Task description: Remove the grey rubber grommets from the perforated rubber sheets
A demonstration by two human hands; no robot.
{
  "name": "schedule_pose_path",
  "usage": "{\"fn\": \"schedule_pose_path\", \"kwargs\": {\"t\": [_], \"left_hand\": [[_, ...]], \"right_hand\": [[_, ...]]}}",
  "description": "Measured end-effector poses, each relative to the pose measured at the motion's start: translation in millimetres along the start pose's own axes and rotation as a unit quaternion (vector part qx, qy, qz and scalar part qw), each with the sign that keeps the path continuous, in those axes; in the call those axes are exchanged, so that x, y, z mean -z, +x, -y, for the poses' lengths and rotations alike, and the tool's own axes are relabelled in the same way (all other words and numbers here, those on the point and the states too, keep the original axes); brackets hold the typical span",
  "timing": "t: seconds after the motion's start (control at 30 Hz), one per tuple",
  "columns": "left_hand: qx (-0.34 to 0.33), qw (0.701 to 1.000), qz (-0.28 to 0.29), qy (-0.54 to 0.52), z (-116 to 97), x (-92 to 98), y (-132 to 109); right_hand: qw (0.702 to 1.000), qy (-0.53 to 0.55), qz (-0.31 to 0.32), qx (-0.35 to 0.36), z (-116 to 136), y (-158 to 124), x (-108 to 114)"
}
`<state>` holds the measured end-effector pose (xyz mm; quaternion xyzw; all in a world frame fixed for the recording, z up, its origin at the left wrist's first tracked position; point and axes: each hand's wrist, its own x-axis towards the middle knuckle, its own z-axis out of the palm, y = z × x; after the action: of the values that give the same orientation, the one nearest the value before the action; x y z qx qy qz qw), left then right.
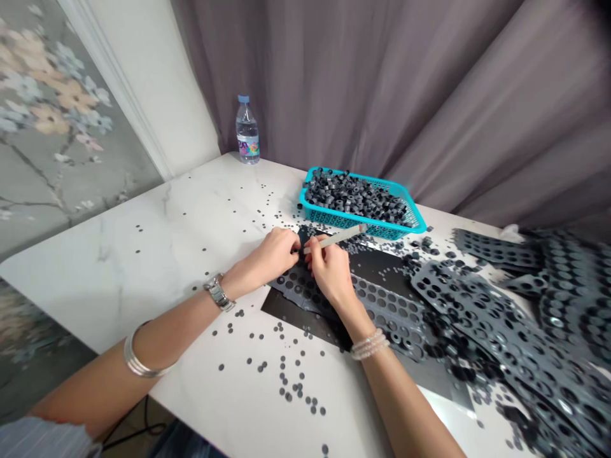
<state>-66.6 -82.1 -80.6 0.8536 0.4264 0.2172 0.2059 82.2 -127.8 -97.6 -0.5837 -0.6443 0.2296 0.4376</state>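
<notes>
In my right hand [329,267] is a pale, pen-like stick tool [344,236], its lower end at the fingertips of my left hand [279,251]. My left fingers are pinched together beside a dark bit; what they hold is largely hidden. Under both hands lies a perforated black rubber sheet [382,299] with rows of round holes, several of them filled. That sheet rests on a flat black mat [286,308]. Small black discs [298,387] are scattered around the mat.
Behind my hands a turquoise basket [413,213] holds many small black rubber pieces [353,194]. More perforated sheets [515,337] and loose pieces are heaped at the right. A water bottle [247,137] stands at the back of the white table [143,267], before a grey curtain [334,76].
</notes>
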Motion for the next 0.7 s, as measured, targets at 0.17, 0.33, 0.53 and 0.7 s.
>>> {"fn": "schedule_pose_path", "kwargs": {"t": [0.17, 0.33, 0.53, 0.7], "left_hand": [[-0.014, 0.998, -0.007, 0.054, -2.9, -4.4, 0.0], [0.082, 0.978, -0.071, -0.176, 2.9, 23.3, 0.6], [0.212, 0.796, -0.089, -0.560, 19.2, 53.4, -0.4], [0.253, 0.710, -0.034, -0.656, 14.2, 40.5, 1.8]], "right_hand": [[0.996, -0.076, -0.004, 0.035, 5.0, 1.5, -5.3], [0.997, -0.073, -0.020, -0.002, 6.4, 3.5, -6.6], [0.986, 0.118, -0.030, -0.110, -2.2, 4.5, -4.4], [0.947, 0.271, -0.084, -0.154, -5.6, 6.2, -2.9]]}}
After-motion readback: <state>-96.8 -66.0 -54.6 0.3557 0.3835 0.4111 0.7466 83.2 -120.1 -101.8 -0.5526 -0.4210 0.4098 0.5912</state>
